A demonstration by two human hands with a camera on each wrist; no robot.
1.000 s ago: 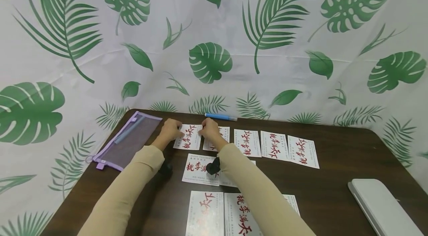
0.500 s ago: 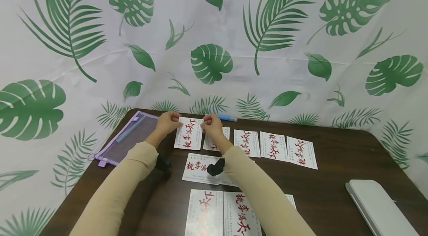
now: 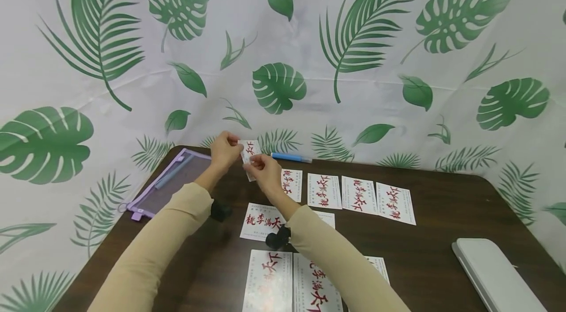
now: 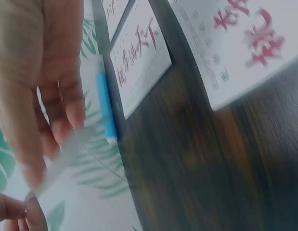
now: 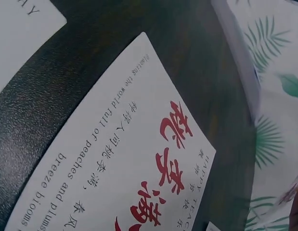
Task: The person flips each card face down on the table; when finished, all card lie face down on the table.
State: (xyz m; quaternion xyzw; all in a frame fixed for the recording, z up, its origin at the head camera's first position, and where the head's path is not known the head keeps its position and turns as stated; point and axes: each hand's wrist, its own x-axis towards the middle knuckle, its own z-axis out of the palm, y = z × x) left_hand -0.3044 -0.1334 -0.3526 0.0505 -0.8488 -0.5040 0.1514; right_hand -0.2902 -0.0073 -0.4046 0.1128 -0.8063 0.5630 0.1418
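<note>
Raised off the tabletop, a small white card (image 3: 249, 149) with red brush characters is held between both hands. My left hand (image 3: 224, 151) pinches its upper left side, while my right hand (image 3: 267, 174) pinches its lower right and covers part of it. In the left wrist view the card (image 4: 67, 151) appears blurred and nearly edge-on, below the left hand (image 4: 40, 72), with the right hand's fingertips (image 4: 35, 214) at the bottom left. The right wrist view mostly shows a printed card (image 5: 139, 144) lying on the table; a bit of hand (image 5: 297, 214) enters at the right edge.
Several similar cards (image 3: 324, 191) lie in rows on the dark table (image 3: 424, 258). A blue pen (image 3: 289, 157) lies at the back edge. A purple-edged mesh pouch (image 3: 177, 189) is at left, a white case (image 3: 497, 272) at right. A leaf-print cloth (image 3: 367, 81) hangs behind.
Both hands have lifted the leftmost back-row card off the table, raised it toward the cloth and turned it. The right hand has moved from its right edge to its lower part.
</note>
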